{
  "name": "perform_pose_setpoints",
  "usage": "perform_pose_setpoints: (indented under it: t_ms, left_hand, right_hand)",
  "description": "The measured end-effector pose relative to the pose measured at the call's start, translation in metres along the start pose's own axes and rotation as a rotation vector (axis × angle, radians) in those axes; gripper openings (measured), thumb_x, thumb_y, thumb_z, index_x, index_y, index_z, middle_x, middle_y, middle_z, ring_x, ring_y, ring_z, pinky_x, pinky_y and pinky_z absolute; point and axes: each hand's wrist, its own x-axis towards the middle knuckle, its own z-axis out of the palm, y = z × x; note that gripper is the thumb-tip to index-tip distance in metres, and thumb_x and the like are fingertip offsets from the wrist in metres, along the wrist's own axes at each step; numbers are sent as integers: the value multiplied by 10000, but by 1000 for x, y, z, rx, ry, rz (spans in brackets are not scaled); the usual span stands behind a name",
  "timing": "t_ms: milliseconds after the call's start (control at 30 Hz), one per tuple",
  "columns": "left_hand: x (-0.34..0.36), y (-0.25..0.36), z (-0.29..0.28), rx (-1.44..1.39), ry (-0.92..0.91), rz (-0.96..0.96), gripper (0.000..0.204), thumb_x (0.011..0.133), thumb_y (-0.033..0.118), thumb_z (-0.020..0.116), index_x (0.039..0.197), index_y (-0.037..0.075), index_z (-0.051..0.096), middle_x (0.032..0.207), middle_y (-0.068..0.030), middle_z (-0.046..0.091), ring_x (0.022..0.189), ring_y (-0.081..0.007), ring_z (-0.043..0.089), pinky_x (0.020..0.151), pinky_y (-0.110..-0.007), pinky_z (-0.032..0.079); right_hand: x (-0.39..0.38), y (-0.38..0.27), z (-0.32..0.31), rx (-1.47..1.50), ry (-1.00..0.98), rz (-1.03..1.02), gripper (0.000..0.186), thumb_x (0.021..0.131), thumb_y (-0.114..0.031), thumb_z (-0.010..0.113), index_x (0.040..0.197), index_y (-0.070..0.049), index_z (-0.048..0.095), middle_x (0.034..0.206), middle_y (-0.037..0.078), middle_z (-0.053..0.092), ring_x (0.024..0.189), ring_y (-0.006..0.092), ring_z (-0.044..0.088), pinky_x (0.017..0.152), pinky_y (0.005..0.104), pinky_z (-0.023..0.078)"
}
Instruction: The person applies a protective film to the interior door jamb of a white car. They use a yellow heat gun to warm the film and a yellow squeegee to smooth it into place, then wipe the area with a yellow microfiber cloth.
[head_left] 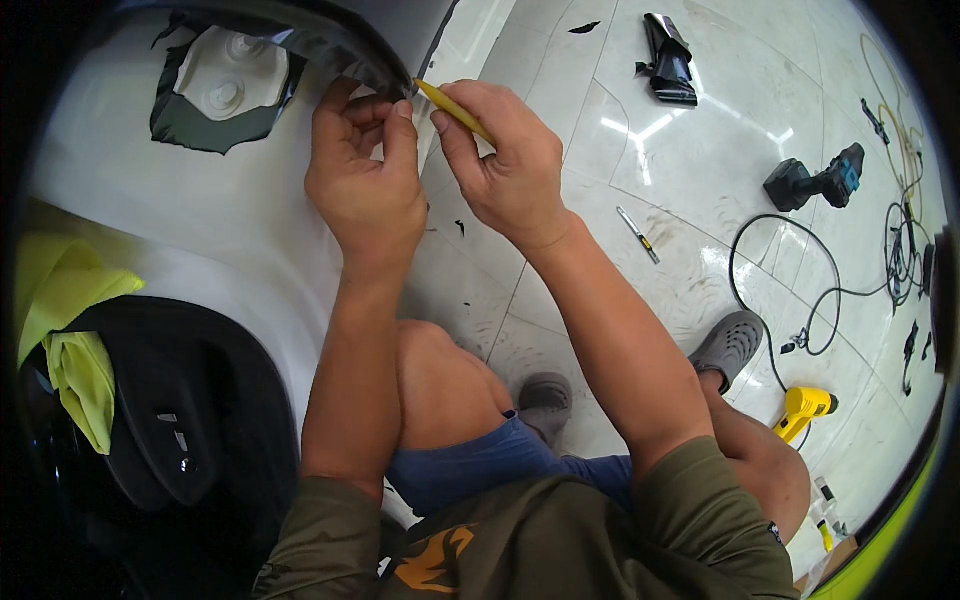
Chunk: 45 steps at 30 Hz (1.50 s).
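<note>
My right hand (515, 165) grips a slim yellow pointed tool (452, 104) like a pen. Its tip is at the end of the glossy black film (340, 45) that runs along a curved edge of the car body. Close beside it, my left hand (370, 190) is closed, thumb and curled fingers pinching the film's lower end; the fingertips are partly hidden. White painted car body (190, 195) lies under and left of this hand. A hinge plate with bolts (228, 85) shows there, ringed by ragged dark film.
Yellow-green cloths (80, 370) hang over the black car interior (240, 400) at left. On the tiled floor (560, 270) at right lie crumpled black film (668, 65), a cutter knife (638, 235), a cordless drill (818, 180), cables (840, 290) and a yellow heat gun (805, 408).
</note>
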Motion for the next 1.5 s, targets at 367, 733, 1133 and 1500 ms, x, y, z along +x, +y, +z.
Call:
perform_pose_setpoints:
  t_ms: [367, 733, 1133, 1500]
  left_hand:
    - [2, -6, 1, 233, 24, 201, 396, 843, -8, 645, 1217, -15, 516, 898, -86, 640, 813, -167, 644, 765, -294, 532]
    - [4, -11, -1, 386, 24, 248, 303, 867, 41, 636, 1141, -43, 538, 910, -100, 654, 783, -173, 646, 708, -285, 534]
    - [4, -11, 3, 435, 0, 223, 260, 869, 61, 656, 1064, -40, 517, 857, -97, 655, 703, -144, 629, 655, -261, 518]
    - [5, -9, 8, 649, 6, 283, 214, 889, 122, 627, 968, -56, 539, 798, -128, 674, 670, -205, 674, 655, -304, 536]
  right_hand:
    - [-1, 19, 1, -91, -20, -147, 264, 742, -5, 723, 985, -35, 625, 909, 93, 660, 780, 275, 622, 671, 337, 526]
    - [-2, 25, 11, -180, 0, -228, 214, 750, -22, 707, 938, -57, 611, 864, 67, 658, 721, 247, 606, 615, 333, 511]
    - [-35, 12, -7, 47, 10, 301, 159, 807, -88, 671, 946, -19, 634, 840, 155, 633, 765, 350, 609, 659, 402, 503]
    - [-55, 64, -62, -194, -57, 875, 300, 834, -223, 640, 1046, -10, 628, 954, 238, 675, 881, 370, 661, 783, 410, 525]
